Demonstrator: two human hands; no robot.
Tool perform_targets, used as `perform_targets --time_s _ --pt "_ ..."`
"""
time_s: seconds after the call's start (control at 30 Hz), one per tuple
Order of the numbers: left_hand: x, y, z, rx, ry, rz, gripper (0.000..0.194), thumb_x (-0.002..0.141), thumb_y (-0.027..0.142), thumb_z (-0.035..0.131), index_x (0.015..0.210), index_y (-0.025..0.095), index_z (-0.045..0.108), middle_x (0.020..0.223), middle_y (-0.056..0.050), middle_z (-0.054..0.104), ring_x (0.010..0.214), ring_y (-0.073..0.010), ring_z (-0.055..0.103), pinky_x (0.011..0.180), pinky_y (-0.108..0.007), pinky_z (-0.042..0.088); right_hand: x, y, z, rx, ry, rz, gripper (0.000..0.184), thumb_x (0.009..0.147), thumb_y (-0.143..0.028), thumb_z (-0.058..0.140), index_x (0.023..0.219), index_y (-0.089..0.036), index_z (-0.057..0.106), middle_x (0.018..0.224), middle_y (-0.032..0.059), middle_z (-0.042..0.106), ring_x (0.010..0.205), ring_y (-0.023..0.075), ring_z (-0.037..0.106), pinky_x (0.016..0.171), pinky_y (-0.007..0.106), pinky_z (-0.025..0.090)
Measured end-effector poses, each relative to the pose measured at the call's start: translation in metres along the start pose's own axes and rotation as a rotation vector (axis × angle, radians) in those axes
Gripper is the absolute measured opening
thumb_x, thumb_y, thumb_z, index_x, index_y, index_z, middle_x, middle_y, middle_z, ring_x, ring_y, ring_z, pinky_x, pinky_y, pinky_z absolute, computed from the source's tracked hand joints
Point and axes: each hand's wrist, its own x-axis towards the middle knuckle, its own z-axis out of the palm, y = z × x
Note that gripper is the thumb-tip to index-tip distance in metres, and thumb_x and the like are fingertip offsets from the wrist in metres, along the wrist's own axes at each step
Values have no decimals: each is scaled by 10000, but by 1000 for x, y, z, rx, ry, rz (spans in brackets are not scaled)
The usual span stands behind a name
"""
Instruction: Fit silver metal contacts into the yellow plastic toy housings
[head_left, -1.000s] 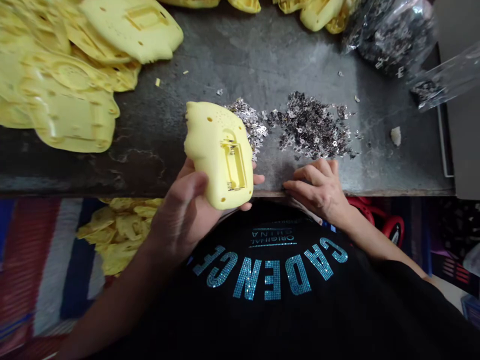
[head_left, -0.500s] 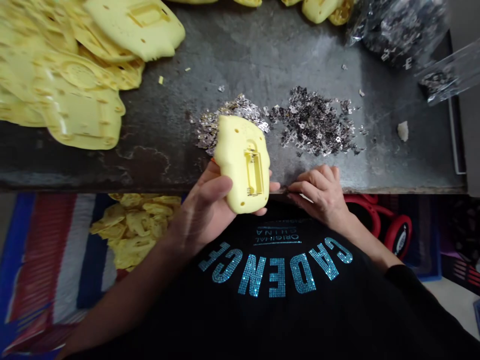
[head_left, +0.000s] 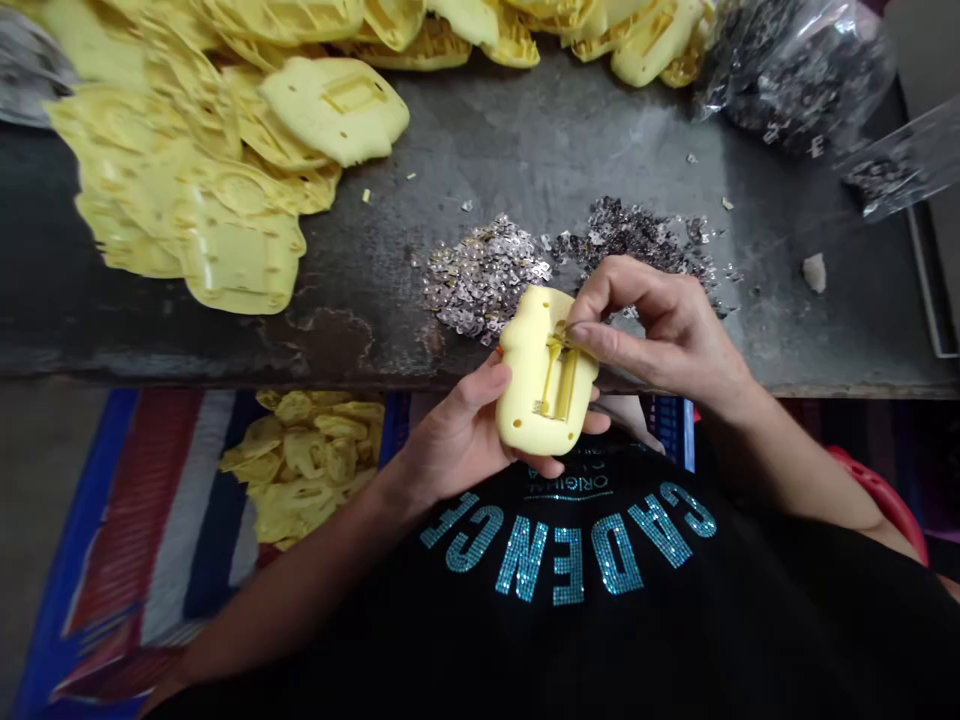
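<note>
1. Head view, clock directions taken from the held yellow shell [head_left: 527,390]: it sits near mid-view across the near edge of the desk [head_left: 465,150], slotted face up, two-bay slot [head_left: 556,390] exposed.
2. Left hand [head_left: 469,425]: comes in from 8 o'clock, fingers grasping the shell, thumb on its left side, other fingertips showing past its lower right.
3. Right hand [head_left: 660,330]: at 2–3 o'clock, thumb and forefinger brought close together at the slot's upper end. Can't tell if they grip a metal piece.
4. Lighter metal-clip pile [head_left: 487,275] at 11; darker metal-clip pile [head_left: 634,230] at 1, partly behind the right hand.
5. Stacked yellow shells [head_left: 240,250] at 10, more along the far side toward 12.
6. Clear bag of metal parts [head_left: 802,75] between 1 and 2; smaller bag [head_left: 892,180] at 2; whitish lump [head_left: 814,272] between 2 and 3.
7. Below desk level, heap of yellow parts [head_left: 307,460] at 8.
</note>
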Motion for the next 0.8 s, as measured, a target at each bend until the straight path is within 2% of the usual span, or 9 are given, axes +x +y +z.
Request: perform_targets --time_s 0.27,0.43,0.6,0.8 --pt "0 -2 3 -26 6 -12 683 999 535 826 1503 157 564 1231 -165 855 1110 -391 868 648 -303 758 -1 4 6 -84 37 -112 278 1061 -454 753 909 -223 731 871 -3 718 856 165 625 868 372 478" --pt "1 -4 1 -15 14 -19 738 998 532 817 1563 180 497 1254 -168 834 1142 -413 856 630 -296 750 -6 3 8 -221 76 -151 249 1073 -418 708 906 -234 716 875 0 711 869 180 620 860 382 464" --pt "2 -4 1 46 48 -35 734 935 574 858 1490 218 535 1258 -167 831 1130 -421 859 570 -271 724 -11 -2 11 -440 85 -119 191 1064 -364 691 906 -257 705 895 4 706 891 212 614 898 437 456" --pt "3 -5 2 76 75 -23 697 902 591 870 1430 227 595 1215 -143 837 1094 -400 867 539 -260 701 -14 -7 15 -593 93 -121 254 1094 -408 689 900 -249 723 915 15 718 909 228 649 906 454 433"
